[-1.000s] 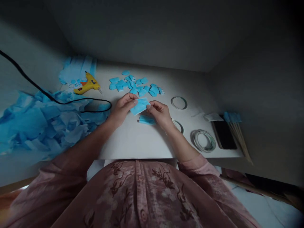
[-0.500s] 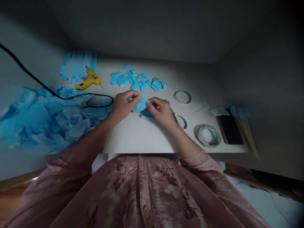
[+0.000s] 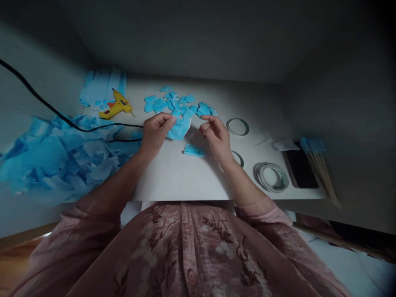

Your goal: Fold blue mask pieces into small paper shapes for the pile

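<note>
My left hand (image 3: 156, 132) pinches the edge of a thin light-blue fabric piece (image 3: 180, 128), which hangs spread out to the right of the fingertips. My right hand (image 3: 217, 134) is off the fabric, its thumb and index finger apart with nothing between them. Below and between the hands lies a small folded blue strip (image 3: 194, 150) on the white tabletop (image 3: 182, 181). Under my right wrist, scissors (image 3: 239, 158) are mostly hidden, with part of a handle loop showing. Several cut blue pieces (image 3: 168, 101) are scattered just beyond my hands.
At left are a heap of blue fabric scraps (image 3: 62, 156), a yellow glue gun (image 3: 116, 106), stacked face masks (image 3: 103, 84) and a black cord (image 3: 58, 113). At right lie tape rolls (image 3: 272, 177), a thin ring (image 3: 237, 127), a phone (image 3: 300, 169) and blue-tipped sticks (image 3: 321, 169).
My right hand has let go of the blue fabric and moved slightly right. The fabric now hangs opened out from my left hand, which shifted left. The folded strip is more exposed.
</note>
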{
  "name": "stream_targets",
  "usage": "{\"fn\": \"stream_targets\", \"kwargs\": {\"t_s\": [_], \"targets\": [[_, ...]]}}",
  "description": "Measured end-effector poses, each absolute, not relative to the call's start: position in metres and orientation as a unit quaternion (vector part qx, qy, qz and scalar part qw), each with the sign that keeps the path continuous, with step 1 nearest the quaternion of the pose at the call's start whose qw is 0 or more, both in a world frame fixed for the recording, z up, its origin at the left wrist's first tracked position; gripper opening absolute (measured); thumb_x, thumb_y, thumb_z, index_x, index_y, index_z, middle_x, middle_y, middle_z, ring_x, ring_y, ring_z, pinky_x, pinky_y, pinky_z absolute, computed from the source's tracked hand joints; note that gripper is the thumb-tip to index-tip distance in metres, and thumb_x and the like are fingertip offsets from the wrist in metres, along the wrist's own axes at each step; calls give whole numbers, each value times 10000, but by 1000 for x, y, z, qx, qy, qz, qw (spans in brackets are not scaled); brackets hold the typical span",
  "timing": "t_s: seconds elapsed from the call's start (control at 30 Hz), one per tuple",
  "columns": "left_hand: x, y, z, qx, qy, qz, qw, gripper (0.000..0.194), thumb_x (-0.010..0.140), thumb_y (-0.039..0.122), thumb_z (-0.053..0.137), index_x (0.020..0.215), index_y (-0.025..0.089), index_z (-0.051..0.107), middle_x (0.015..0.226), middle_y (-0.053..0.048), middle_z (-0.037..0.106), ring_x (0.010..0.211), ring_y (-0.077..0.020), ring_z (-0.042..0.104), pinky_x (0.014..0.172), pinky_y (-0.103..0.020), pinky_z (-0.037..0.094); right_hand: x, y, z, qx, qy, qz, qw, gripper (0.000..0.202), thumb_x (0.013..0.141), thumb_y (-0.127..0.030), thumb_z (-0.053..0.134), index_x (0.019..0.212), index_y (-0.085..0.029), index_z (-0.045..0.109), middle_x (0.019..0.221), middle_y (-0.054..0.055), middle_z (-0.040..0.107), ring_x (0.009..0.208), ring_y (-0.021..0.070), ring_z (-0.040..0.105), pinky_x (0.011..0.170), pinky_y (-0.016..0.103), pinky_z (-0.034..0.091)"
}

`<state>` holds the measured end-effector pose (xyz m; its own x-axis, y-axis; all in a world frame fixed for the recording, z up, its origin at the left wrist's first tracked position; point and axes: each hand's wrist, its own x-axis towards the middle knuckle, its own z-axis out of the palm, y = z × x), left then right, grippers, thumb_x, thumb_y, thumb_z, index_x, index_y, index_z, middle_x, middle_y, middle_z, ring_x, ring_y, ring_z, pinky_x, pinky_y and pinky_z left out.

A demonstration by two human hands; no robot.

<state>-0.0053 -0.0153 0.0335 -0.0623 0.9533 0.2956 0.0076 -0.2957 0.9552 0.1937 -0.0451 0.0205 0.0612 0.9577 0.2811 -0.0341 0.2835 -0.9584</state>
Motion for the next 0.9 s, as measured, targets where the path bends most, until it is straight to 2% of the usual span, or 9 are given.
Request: {"fn": "stream_targets", "kwargs": {"t_s": [0.07, 0.2, 0.33, 0.5, 0.67, 0.77, 0.9], "targets": [[-4, -15, 34, 543, 437, 590, 407, 134, 766, 316, 765, 723, 190, 749, 642, 32, 594, 630, -96, 488, 603, -230, 404, 194, -45, 21, -430, -534, 408, 603, 327, 860, -532, 729, 997, -240, 677, 751, -24, 607, 682, 133, 535, 662, 285, 436], [-1, -17, 33, 538, 440, 584, 419, 136, 758, 321, 778, 730, 188, 763, 655, 29, 607, 635, -96, 491, 598, -230, 397, 192, -49, 21, -456, -573, 385, 562, 255, 872, -466, 703, 821, -219, 669, 726, -25, 578, 671, 121, 488, 660, 286, 397], [0, -19, 28, 553, 431, 574, 424, 146, 770, 339, 790, 750, 195, 775, 641, 33, 603, 607, -92, 481, 572, -227, 393, 190, -51, 20, -461, -587, 376, 549, 240, 897, -440, 685, 829, -210, 687, 704, -31, 575, 665, 115, 477, 660, 282, 390], [0, -20, 19, 583, 432, 559, 403, 179, 795, 386, 795, 790, 207, 786, 661, 27, 632, 609, -102, 504, 567, -227, 420, 190, -51, 20, -456, -589, 381, 547, 321, 902, -532, 697, 856, -214, 694, 723, -31, 592, 677, 115, 490, 671, 278, 405], [0, -23, 17, 618, 439, 540, 367, 205, 823, 406, 768, 814, 203, 791, 725, 10, 699, 647, -115, 550, 599, -236, 437, 185, -52, 24, -464, -584, 402, 531, 480, 807, -688, 749, 847, -216, 669, 683, -43, 555, 663, 116, 484, 648, 272, 411], [1, -25, 18, 619, 446, 531, 368, 216, 819, 417, 762, 821, 203, 790, 772, -3, 736, 665, -124, 566, 613, -246, 433, 183, -53, 25, -459, -585, 409, 529, 513, 771, -707, 777, 801, -216, 635, 667, -48, 533, 635, 110, 457, 627, 271, 394], [3, -27, 20, 613, 460, 529, 365, 227, 827, 436, 756, 811, 209, 770, 757, -2, 726, 650, -130, 551, 618, -260, 423, 184, -52, 24, -466, -598, 401, 514, 528, 803, -724, 742, 764, -220, 592, 686, -39, 535, 629, 109, 435, 627, 275, 386]]}}
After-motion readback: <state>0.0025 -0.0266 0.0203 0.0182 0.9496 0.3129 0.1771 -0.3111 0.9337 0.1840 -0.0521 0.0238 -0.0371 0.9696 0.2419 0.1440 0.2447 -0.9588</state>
